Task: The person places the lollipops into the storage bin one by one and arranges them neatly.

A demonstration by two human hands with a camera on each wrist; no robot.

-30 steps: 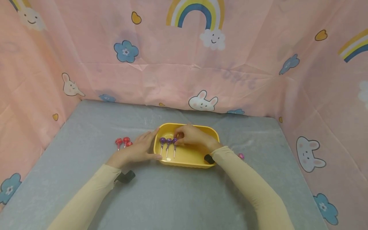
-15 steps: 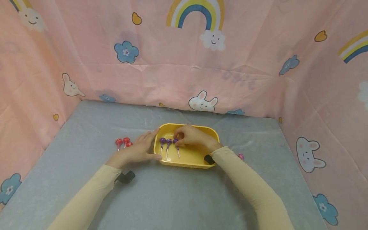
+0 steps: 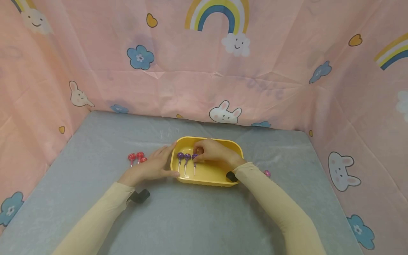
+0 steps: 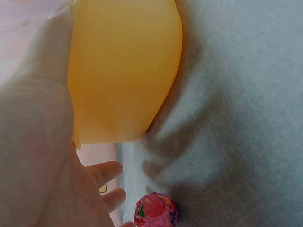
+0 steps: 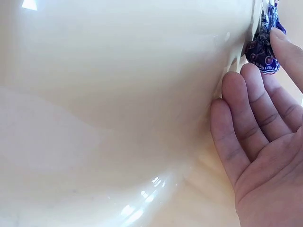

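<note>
A yellow plastic tub point(image 3: 220, 176) stands on the grey table. Inside at its left, three lollipops in purple wrappers lie side by side, sticks toward the person. The left one point(image 3: 180, 156) and the middle one point(image 3: 187, 157) lie free. My right hand point(image 3: 213, 150) reaches in from the right and pinches the rightmost lollipop point(image 3: 195, 156) at its head; in the right wrist view its dark purple wrapper point(image 5: 263, 53) shows beside the thumb. My left hand point(image 3: 152, 167) rests with extended, spread fingers against the tub's left end, thumb at the near corner.
Several red-wrapped lollipops point(image 3: 131, 157) lie left of the tub, partly behind the left hand. A pink-wrapped lollipop point(image 3: 267, 173) lies to the right, partly hidden by the right sleeve point(image 3: 271, 198). Pink printed cloth point(image 3: 178, 81) encloses the table's back and sides.
The pinched lollipop's stick swung to the right half a second ago and now points nearly straight toward the person again. Both hands and the tub have stayed in place.
</note>
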